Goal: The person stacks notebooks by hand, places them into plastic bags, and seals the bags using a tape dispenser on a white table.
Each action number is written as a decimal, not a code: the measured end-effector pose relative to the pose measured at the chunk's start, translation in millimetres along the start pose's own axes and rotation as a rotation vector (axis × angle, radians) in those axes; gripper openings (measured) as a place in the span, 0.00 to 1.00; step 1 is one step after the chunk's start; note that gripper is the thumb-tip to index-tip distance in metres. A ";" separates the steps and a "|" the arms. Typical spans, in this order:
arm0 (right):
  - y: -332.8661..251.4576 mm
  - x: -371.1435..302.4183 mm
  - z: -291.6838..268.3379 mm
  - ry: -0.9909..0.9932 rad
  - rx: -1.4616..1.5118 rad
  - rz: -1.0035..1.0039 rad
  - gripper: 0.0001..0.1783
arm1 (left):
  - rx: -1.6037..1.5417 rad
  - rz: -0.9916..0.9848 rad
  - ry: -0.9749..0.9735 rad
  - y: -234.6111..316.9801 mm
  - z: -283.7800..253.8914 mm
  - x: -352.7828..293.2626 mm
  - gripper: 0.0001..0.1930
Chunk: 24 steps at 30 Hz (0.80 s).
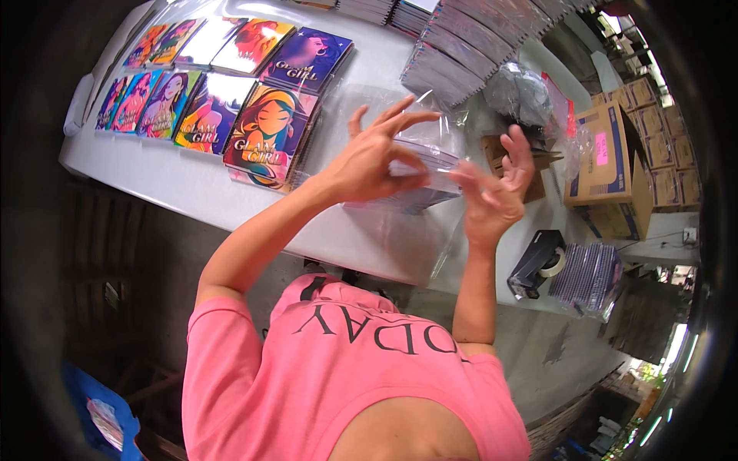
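Left hand (377,150): fingers spread, thumb and forefinger pinching the clear sleeve (427,165) above the table's (192,184) near edge.
Right hand (496,188): fingers loosely curled, tips on the sleeve's right end.
Advice: keep the sleeve mouth taut, likely easing the booklets (419,198) in squarely.
Nearby: colourful booklet rows (231,92) at the left end.

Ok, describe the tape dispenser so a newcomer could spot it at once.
Start at the white table and go to its near right end, past the right hand. The tape dispenser sits beside a bagged stack of notebooks: the only black block, carrying a pale tape roll.
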State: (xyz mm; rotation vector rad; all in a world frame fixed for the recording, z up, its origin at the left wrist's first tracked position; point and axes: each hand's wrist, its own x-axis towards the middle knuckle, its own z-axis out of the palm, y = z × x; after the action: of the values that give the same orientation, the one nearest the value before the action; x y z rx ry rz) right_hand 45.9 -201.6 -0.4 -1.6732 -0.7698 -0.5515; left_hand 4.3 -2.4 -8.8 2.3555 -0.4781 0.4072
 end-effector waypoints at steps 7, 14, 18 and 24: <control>13.9 -13.3 2.2 -0.342 0.160 0.583 0.72 | -0.377 -0.378 -0.088 -28.1 -2.9 36.1 0.18; 46.0 22.3 8.4 -0.547 0.294 0.979 0.34 | -0.333 -0.269 -0.032 -38.1 -4.6 25.6 0.28; 62.1 23.5 8.9 -0.487 0.153 0.773 0.13 | -0.362 -0.348 0.086 -34.1 -0.3 24.3 0.37; 47.3 20.2 9.9 -0.480 -0.123 0.584 0.09 | -0.290 -0.246 -0.062 -50.7 -0.6 14.7 0.15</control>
State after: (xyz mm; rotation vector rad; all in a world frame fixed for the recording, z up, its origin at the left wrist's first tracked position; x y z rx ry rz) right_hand 94.1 -194.1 -19.7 -2.0626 -0.5397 0.2256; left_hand 39.6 29.9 -31.1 2.1157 -0.2516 0.1394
